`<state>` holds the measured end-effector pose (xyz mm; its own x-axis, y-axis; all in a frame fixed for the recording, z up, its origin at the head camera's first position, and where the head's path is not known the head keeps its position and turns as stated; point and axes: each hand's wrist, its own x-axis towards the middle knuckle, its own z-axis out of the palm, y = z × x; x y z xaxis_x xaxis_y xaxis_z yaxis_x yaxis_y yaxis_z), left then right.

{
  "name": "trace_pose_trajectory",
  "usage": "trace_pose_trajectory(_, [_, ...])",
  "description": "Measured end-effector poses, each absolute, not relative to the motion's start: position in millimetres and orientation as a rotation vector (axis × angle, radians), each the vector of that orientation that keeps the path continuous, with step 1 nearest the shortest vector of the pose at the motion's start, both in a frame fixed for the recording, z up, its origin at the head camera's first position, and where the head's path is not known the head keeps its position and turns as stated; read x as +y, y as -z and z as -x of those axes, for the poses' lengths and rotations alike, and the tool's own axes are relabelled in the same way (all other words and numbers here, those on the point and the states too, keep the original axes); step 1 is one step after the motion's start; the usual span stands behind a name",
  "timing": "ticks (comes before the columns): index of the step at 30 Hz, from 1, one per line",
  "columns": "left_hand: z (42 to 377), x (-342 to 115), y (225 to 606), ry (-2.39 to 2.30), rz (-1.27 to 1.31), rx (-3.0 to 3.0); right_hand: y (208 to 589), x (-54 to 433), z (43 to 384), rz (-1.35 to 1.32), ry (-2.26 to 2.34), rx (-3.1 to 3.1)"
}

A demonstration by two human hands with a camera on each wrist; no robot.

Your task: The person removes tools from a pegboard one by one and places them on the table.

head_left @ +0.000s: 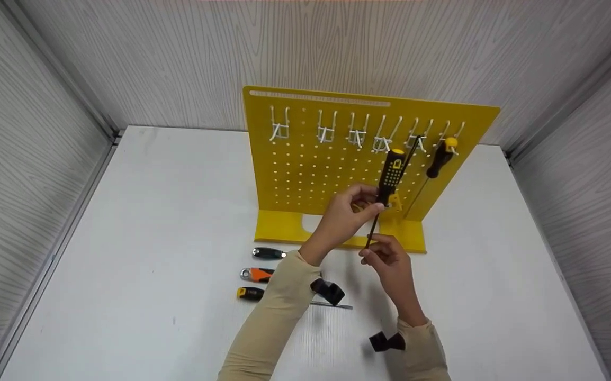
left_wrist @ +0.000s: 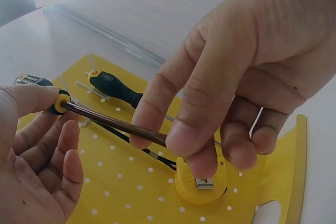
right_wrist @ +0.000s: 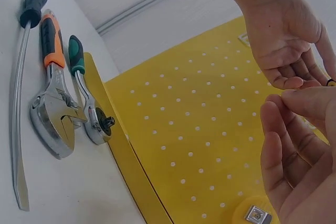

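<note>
A screwdriver point(head_left: 392, 168) with a black, yellow-dotted handle is held upright, slightly tilted, before the yellow pegboard point(head_left: 311, 177). My left hand point(head_left: 345, 217) pinches it where handle meets shaft. Lower down, the right hand point(head_left: 394, 270) pinches the end of the shaft between thumb and fingertips, hiding the tip. The left wrist view shows the dark shaft point(left_wrist: 115, 123) running between the left hand point(left_wrist: 39, 166) and the right hand point(left_wrist: 226, 77). Behind them a yellow tape measure point(left_wrist: 199, 184) hangs by a black strap point(head_left: 413, 151). In the right wrist view both hands cover most of the screwdriver.
Another screwdriver point(head_left: 441, 159) hangs at the board's right end. Several white hooks point(head_left: 325, 133) line its top. On the white table point(head_left: 178, 211), left of the arms, lie a ratchet wrench point(right_wrist: 86, 93), an adjustable wrench point(right_wrist: 55, 87) and a flathead screwdriver point(right_wrist: 21, 82).
</note>
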<state>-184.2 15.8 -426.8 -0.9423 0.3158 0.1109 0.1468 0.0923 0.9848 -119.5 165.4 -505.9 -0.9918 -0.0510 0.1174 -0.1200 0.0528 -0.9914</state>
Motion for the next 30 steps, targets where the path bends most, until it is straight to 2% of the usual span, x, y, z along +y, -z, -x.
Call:
trace_pose_trajectory(14, [183.3, 18.3, 431.9, -1.964, -0.420, 2.224, 513.4, 168.6, 114.7, -0.203, -2.139, -2.215])
trace_pose_trajectory(30, [175.9, 17.7, 418.2, -1.980, -0.513, 2.217, 503.2, 172.8, 109.3, -0.196, -2.110, -2.193])
